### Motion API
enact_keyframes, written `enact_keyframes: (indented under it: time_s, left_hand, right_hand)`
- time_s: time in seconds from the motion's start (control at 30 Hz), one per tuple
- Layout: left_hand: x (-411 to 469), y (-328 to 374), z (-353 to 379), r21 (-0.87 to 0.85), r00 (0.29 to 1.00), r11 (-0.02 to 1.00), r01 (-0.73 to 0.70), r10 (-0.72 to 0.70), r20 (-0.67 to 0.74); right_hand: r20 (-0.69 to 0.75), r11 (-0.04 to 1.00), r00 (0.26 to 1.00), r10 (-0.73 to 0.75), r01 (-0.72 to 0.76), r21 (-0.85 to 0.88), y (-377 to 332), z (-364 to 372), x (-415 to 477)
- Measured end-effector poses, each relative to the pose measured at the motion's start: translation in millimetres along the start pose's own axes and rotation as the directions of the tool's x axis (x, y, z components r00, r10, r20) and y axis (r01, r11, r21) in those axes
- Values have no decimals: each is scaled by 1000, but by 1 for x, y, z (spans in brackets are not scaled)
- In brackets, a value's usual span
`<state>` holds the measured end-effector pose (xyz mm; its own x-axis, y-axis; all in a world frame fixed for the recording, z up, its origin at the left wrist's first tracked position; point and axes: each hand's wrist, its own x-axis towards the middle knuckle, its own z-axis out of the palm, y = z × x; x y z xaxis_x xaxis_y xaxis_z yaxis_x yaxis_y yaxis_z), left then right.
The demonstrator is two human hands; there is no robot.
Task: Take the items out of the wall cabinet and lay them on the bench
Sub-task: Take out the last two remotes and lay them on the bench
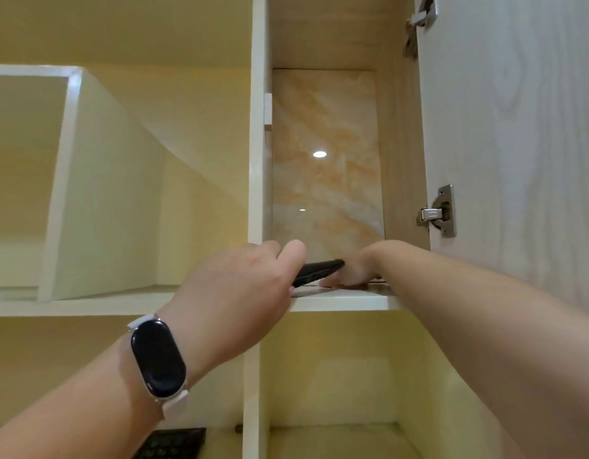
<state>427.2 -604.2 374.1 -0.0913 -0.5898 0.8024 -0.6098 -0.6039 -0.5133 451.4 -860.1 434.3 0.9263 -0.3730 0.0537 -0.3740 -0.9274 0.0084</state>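
Note:
I look up into an open wall cabinet with a marbled back panel [326, 154]. A flat black slab-like item [319, 271] lies tilted at the front of its shelf [346, 301]. My left hand [240, 286], with a dark watch on the wrist, grips the item's left end between thumb and fingers. My right hand [352, 271] reaches onto the shelf and touches the item's right end; its fingers are mostly hidden behind the item and shelf edge.
The cabinet door [518, 127] stands open on the right, with metal hinges [440, 212]. Open cream cubbies lie to the left and below. A black keypad-like object [170, 443] rests in the lower left cubby.

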Motion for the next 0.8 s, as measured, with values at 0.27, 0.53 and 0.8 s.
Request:
enact_keyframes:
  time_s: [0.27, 0.53, 0.8]
  left_hand:
    - [-8, 7, 3, 47, 990, 989, 139, -140, 13]
    - [-36, 16, 17, -133, 909, 907, 399, -410, -73]
    - [-73, 53, 9, -425, 828, 749, 509, -560, 5]
  right_hand:
    - [-132, 1000, 991, 4, -3, 9, -5, 2, -17]
    - [-551, 997, 833, -44, 74, 32, -20, 15, -79]
    - [-863, 994, 495, -105, 39, -99, -17, 37, -152]
